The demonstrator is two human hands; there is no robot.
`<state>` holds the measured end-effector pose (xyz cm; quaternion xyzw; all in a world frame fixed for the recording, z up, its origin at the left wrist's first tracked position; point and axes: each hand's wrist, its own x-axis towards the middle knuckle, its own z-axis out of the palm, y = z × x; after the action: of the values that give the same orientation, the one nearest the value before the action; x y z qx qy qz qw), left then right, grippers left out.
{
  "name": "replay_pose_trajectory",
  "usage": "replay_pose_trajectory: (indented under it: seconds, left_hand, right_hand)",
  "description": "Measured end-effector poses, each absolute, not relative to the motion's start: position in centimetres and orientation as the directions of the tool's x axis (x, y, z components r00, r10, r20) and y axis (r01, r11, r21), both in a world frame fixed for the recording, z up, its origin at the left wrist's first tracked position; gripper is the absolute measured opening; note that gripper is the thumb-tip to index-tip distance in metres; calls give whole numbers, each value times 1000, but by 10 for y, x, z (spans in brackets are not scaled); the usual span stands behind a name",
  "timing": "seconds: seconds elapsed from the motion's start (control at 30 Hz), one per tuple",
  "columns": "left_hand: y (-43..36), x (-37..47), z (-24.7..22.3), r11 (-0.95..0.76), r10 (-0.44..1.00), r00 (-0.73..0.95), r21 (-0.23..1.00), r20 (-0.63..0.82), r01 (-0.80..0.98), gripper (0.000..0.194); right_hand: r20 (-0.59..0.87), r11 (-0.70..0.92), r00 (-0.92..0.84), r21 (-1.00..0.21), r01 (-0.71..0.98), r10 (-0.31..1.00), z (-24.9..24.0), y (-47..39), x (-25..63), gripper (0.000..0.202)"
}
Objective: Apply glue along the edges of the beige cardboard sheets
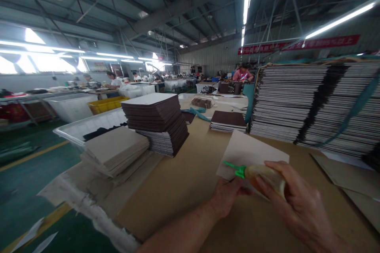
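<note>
Glue bottle (265,178) sits right in the right hand (299,201), fingers wrapped around its yellowish body, a firm grip, and the green nozzle (236,170) pokes out to the left, over the lower edge of a pale card sheet (252,152). That sheet lies flat on the brown worktop (178,182), just beyond both hands. The left hand (227,195) is tucked in below the nozzle at the sheet's near edge, fingers curled; whether its grip pinches the sheet, I cannot tell. Moving outward: a tall dark stack of sheets (157,120) stands to the left, with a lower pale stack (115,150) beside it. A small dark-topped pile (228,120) sits behind the sheet. On the right, a big strapped bundle of boards (314,102) rises. Far back, another person in pink (242,73) sits at a table.
</note>
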<state>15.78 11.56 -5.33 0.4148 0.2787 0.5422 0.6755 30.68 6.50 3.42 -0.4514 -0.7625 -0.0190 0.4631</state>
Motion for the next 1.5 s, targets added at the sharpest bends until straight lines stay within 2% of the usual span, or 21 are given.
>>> replay_pose_trajectory:
  seconds: [0.23, 0.4, 0.53, 0.7, 0.87, 1.0, 1.17, 1.3, 1.5]
  left_hand:
    - [115, 157, -54, 68, 963, 258, 859, 76, -507, 44]
    - [115, 157, -56, 43, 957, 263, 840, 120, -540, 41]
    - [115, 157, -57, 27, 964, 239, 852, 117, -523, 37]
    - [114, 156, -57, 42, 954, 274, 854, 119, -518, 37]
    - [115, 156, -57, 41, 967, 241, 880, 84, -473, 42]
    - [115, 158, -56, 66, 962, 262, 871, 74, -486, 44]
    - [111, 157, -49, 73, 975, 217, 855, 47, -514, 43]
    - [110, 156, -46, 71, 968, 243, 866, 59, -494, 40]
    - [113, 158, -55, 42, 968, 233, 848, 97, -529, 44]
  right_hand:
    - [722, 643, -247, -341, 686, 647, 38, 63, 307, 22]
    - [760, 627, -222, -294, 721, 611, 36, 62, 307, 24]
    - [751, 705, -301, -294, 645, 588, 30, 63, 307, 21]
    - [757, 635, -215, -318, 704, 617, 31, 61, 307, 23]
    - [714, 676, -271, -370, 637, 646, 35, 57, 304, 20]
    - [726, 639, -226, -360, 679, 649, 33, 57, 304, 22]
    - [690, 688, -327, -339, 642, 646, 27, 55, 302, 23]
    - [704, 628, -252, -341, 699, 663, 35, 57, 302, 23]
    - [779, 542, -139, -285, 790, 612, 53, 68, 307, 30]
